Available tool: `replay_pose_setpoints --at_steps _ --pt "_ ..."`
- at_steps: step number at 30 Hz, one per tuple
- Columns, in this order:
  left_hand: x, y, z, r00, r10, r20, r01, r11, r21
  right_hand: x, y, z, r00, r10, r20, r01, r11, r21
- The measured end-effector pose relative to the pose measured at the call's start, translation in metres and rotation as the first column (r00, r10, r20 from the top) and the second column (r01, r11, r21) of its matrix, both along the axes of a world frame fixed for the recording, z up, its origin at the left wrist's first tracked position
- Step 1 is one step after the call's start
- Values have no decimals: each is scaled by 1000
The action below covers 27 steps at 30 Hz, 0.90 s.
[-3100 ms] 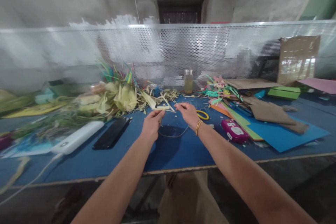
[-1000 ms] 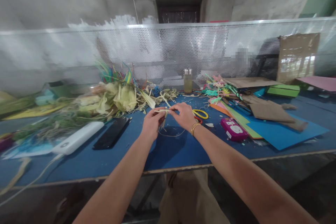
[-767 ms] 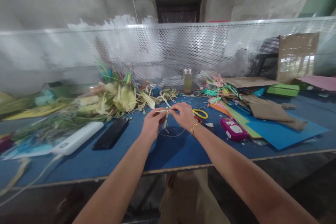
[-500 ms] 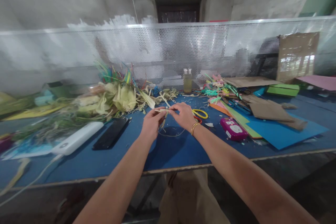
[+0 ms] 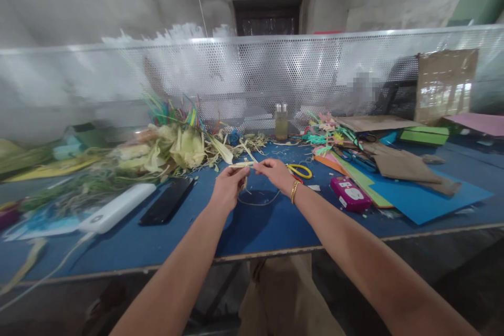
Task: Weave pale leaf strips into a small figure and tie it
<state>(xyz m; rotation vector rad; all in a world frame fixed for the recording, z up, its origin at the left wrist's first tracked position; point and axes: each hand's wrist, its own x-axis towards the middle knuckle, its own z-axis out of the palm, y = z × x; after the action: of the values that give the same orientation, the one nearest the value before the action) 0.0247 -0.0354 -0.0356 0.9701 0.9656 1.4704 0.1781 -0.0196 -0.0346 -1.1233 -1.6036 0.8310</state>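
Observation:
Over the blue table, my left hand [image 5: 227,187] pinches a pale strip of corn husk [image 5: 241,165] between thumb and fingers. My right hand [image 5: 274,172], with a gold bracelet at the wrist, closes its fingertips on the strip's right end. A thin cord [image 5: 258,203] loops down below both hands. Just behind my right hand lie scissors with a yellow handle [image 5: 301,171], partly hidden by it. A heap of dried corn husks [image 5: 185,146] lies beyond my left hand.
On the left are a black phone [image 5: 167,201] and a white power bank [image 5: 118,208] with a cable. A glass bottle [image 5: 281,122] stands at the back. To the right lie a purple box [image 5: 350,193], blue paper [image 5: 421,197] and cardboard pieces [image 5: 405,167]. A perforated metal screen [image 5: 220,73] borders the table.
My right hand has shifted slightly right and down, its fingertips drawing a little away from my left hand. The left hand keeps its pinch in nearly the same place.

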Motion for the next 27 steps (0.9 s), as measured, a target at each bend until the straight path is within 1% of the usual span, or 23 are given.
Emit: replay_pose_setpoints --at_steps 2,4,6,8,11,14,16,17,18,19,20,21,22,23,24,25,27 --pt "0 0 0 1000 10 -2 -10 1000 3 -1 1 -1 998 34 -52 -35 999 -17" --pt "0 1 -1 1000 3 6 -3 1000 6 -1 1 0 997 24 -70 -24 1000 8" --pt "0 2 -2 1000 -15 20 15 1000 6 1 1 1 999 -4 -53 7 999 51" --pt "0 2 -2 999 -23 26 23 1000 -1 2 1 1 1000 -24 -4 25 994 109" --pt "0 1 -1 999 -44 26 45 998 -47 4 2 0 992 -66 104 43 978 205" --pt "0 -1 0 995 -89 44 92 993 -73 6 4 0 974 -109 201 56 966 251" --pt "-1 0 1 996 -73 54 76 996 -55 10 2 5 956 -157 248 88 960 267" --pt "-2 1 0 997 -49 61 51 998 -43 14 -1 8 936 -206 285 126 953 275" --pt "-3 2 0 997 -18 71 20 999 -34 20 -4 12 901 -277 335 183 941 285" --pt "-3 3 0 996 10 83 -8 1000 -30 26 -8 16 832 -363 419 254 921 294" --pt "-4 4 0 996 29 90 -27 999 -29 33 -13 20 729 -437 527 327 899 292" --pt "-4 5 0 995 42 92 -39 999 -29 41 -19 22 616 -468 634 380 881 281" --pt "-5 6 0 995 48 93 -46 999 -28 48 -24 24 513 -462 723 417 871 261" --pt "-4 6 0 994 53 94 -51 998 -29 55 -29 24 430 -443 787 436 865 248" --pt "-4 6 1 994 59 96 -56 998 -31 62 -34 23 365 -419 832 449 861 237" --pt "-4 6 1 993 64 102 -61 998 -33 67 -37 21 321 -394 861 454 862 226" --pt "-4 5 3 991 76 111 -74 997 -30 76 -40 17 280 -361 890 438 873 216"
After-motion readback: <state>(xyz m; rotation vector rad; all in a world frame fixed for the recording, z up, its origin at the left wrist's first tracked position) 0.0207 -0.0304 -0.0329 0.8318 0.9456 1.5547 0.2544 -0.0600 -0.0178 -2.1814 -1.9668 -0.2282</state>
